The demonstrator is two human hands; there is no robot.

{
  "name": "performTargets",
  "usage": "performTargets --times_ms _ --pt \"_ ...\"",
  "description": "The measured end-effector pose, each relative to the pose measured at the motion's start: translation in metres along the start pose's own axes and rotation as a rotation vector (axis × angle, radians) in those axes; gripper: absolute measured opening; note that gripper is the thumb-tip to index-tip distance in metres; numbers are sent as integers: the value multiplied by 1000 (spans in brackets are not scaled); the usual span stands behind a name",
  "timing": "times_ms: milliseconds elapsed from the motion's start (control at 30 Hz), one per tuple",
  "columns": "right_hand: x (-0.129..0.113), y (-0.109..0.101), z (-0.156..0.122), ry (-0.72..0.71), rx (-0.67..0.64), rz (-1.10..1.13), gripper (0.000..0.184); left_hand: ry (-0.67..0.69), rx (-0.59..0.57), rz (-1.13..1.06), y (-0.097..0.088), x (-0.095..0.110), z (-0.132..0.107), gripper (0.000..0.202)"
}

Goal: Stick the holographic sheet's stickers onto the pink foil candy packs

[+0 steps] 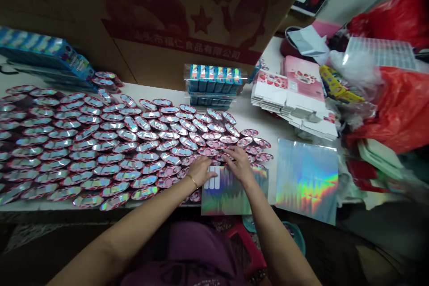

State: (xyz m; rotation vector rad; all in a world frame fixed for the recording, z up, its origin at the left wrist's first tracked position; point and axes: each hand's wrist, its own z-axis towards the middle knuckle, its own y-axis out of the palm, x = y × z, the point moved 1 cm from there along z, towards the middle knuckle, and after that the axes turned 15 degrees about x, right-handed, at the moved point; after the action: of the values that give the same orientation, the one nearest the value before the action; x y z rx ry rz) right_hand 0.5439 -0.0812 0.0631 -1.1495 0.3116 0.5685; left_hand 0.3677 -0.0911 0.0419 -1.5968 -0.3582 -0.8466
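My left hand (pixel 199 171), with a gold bracelet at the wrist, rests at the upper left edge of a shiny rainbow sheet (pixel 239 194). Its thumb stretches over several pale rounded labels (pixel 212 182) on that sheet. Just right of it, my right hand (pixel 240 166) reaches over the sheet's top edge, fingers apart and tips touching the oval-topped packs. Those small red-edged packs (pixel 145 156) stand in dense rows on the table; most have silvery tops. Near my hands, several pink-topped packs (pixel 215 144) show. Anything under my fingertips is too small to make out.
A second rainbow sheet (pixel 306 178) overlaps the table's front edge. Behind stand a large carton (pixel 150 62) and blue wrapped packs (pixel 215 81). At right are stacked flat strawberry-print boxes (pixel 301 82) and red plastic bags (pixel 398 107). A red stool (pixel 246 243) is below.
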Motion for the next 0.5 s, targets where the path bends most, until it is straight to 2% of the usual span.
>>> performTargets --times_ms 33,100,233,333,433,500 --pt "3 -4 -8 -46 -45 -3 23 -15 -55 -9 4 1 3 22" --pt "5 -6 -20 -135 -114 -63 22 -73 -106 -73 11 1 8 18" --pt "7 2 -35 -304 -120 -224 26 -289 -37 -285 16 -6 15 22" --pt "14 9 -41 -417 -79 -216 30 -424 -7 -411 19 -10 15 24" --pt "20 10 -43 -465 -60 -134 29 -489 -4 -430 19 -12 16 22" --pt "15 3 -38 -437 -72 -85 25 -468 -8 -359 18 -13 16 21"
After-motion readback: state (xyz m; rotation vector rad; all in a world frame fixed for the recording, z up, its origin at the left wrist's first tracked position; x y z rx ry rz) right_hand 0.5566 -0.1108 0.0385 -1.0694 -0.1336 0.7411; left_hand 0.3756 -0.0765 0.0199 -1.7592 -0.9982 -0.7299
